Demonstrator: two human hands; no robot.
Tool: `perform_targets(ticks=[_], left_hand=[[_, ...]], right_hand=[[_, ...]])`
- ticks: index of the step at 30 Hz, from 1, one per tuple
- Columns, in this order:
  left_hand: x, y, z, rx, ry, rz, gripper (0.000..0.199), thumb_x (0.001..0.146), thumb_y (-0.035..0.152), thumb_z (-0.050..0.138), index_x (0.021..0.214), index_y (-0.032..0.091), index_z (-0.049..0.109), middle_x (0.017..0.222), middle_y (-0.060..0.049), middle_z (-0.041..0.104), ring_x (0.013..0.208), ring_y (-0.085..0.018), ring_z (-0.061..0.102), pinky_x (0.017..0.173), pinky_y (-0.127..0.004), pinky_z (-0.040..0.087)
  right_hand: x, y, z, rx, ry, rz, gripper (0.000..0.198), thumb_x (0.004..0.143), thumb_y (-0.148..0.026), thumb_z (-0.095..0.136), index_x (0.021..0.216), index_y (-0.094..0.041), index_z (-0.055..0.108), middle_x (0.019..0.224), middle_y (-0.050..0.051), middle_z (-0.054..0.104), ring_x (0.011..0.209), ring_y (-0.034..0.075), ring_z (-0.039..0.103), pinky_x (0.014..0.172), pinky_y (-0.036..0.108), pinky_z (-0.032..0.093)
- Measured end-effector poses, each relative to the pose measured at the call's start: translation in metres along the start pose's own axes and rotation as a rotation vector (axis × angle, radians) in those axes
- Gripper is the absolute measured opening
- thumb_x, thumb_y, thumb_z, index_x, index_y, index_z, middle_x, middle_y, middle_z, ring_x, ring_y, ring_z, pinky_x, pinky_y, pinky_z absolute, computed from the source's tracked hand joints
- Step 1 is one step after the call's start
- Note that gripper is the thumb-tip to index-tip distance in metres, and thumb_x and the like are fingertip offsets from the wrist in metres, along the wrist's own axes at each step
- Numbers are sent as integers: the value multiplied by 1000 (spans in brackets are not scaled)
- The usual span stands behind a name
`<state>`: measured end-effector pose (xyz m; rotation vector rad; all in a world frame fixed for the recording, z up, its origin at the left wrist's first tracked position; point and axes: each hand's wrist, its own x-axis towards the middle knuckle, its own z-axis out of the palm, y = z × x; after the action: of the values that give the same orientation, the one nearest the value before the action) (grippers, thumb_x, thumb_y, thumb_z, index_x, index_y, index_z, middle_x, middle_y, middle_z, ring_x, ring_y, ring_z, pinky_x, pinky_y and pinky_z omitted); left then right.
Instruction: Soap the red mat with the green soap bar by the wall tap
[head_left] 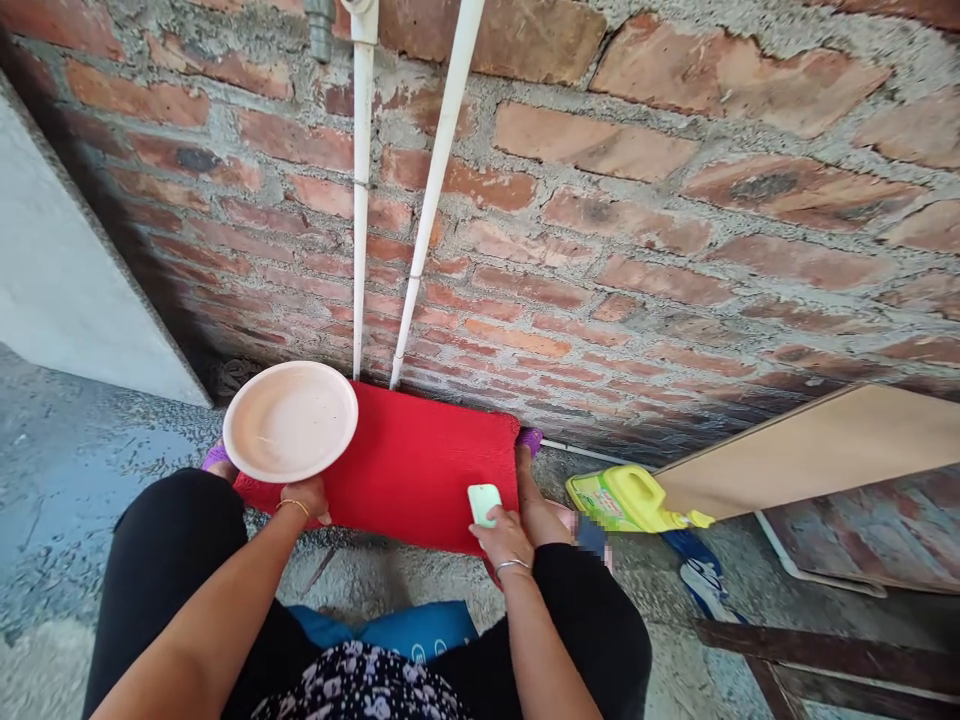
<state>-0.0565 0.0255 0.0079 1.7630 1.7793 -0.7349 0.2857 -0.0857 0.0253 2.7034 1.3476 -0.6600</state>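
My left hand (306, 497) is closed at the near edge of a pale pink plastic basin (292, 425); some of its fingers are hidden under the rim. The basin sits over the left end of a red mat (420, 460) spread between my feet, and no water can be made out in it. Toward the mat's right end, my right hand (504, 538) grips a pale green block with rounded corners (484, 500). Whether that block is a scrub brush or a bar of soap I cannot tell. It is at the mat's surface.
A brick wall (615, 250) with two white pipes (431, 200) rises behind the mat. To the right lie a yellow-green detergent jug (619, 497), a tan board (810, 450), a blue-and-white slipper (705, 580) and a dark wooden frame (825, 650). A pale slab (82, 250) leans at left above wet floor.
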Motion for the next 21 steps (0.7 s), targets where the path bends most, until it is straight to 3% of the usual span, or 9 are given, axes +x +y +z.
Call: perform_targets(ticks=[3,5,8,12,15,18,21], left_hand=[[1,1,0,-4,-30,-12,63,48,30,81,108,16,67,120,-16,66,113,-32,61,90,-37,52],[2,1,1,-9,-21,-13,65,47,31,81,108,16,66,122,-16,65,115,-33,60,91,-37,52],[3,-1,3,-18,12,-7,66,46,32,83,108,16,66,125,-18,63,119,-34,56,94,-39,51],[5,-2,4,-34,25,-5,70,43,30,83,110,17,65,125,-17,63,121,-34,55,95,-40,50],[5,-1,3,-26,3,-10,73,43,30,84,111,16,64,123,-17,65,117,-33,58,95,-38,50],[6,0,4,-19,7,-20,71,44,31,84,111,15,64,121,-17,65,116,-33,59,95,-38,50],[10,0,7,-31,18,-23,69,44,29,84,110,16,65,124,-18,64,118,-34,58,94,-40,50]], right_hand=[[10,22,-15,2,66,99,23,77,-40,58,94,-24,60,90,6,59,74,19,61,63,31,44],[10,16,-15,5,71,90,25,79,-44,56,94,-24,60,91,6,59,75,20,62,64,32,45],[-4,-21,1,27,50,-40,25,77,-44,60,95,-26,60,98,4,58,83,17,61,72,28,44],[-36,-86,34,7,-55,-352,26,73,-39,66,95,-28,61,103,1,56,90,16,59,76,25,41],[-48,-109,48,-47,-117,-486,28,71,-37,68,97,-28,61,105,2,56,93,18,58,79,25,40],[-42,-99,43,-80,-118,-442,28,72,-36,67,98,-27,61,104,3,57,94,18,58,80,26,40],[-24,-65,23,-92,-80,-274,27,75,-37,64,99,-26,61,103,3,56,94,18,59,79,26,41]])
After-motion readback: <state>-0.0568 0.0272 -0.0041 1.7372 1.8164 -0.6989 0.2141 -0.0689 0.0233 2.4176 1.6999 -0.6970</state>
